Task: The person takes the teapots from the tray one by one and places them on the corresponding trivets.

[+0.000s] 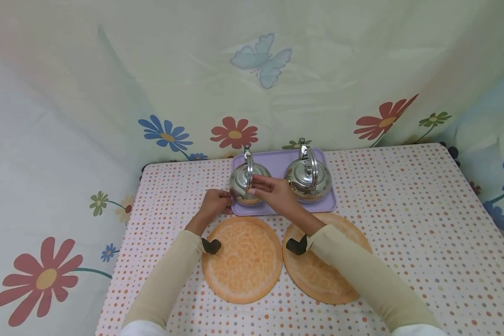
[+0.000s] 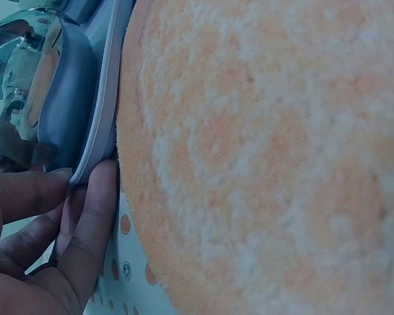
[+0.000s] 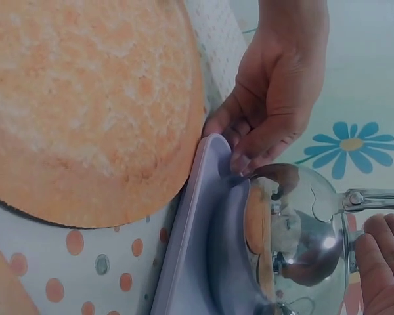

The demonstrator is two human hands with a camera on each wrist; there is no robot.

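Note:
Two shiny metal kettles sit on a lilac tray [image 1: 273,161]. My left hand [image 1: 214,203] pinches the tray's near left corner between thumb and fingers; the left wrist view shows the rim between the fingertips. My right hand [image 1: 277,191] is at the left kettle [image 1: 238,189], by its upright handle [image 1: 249,165]. In the right wrist view the fingers [image 3: 381,259] look nearly straight beside the lid, below the handle [image 3: 381,198], not wrapped round it. The right kettle [image 1: 302,182] stands beyond my right wrist, its handle also upright.
Two round orange placemats lie in front of the tray, the left mat [image 1: 243,261] and the right mat [image 1: 315,282], partly under my right forearm. A dotted cloth [image 1: 416,210] covers the table. A flowered curtain [image 1: 319,93] hangs behind the table and at its sides.

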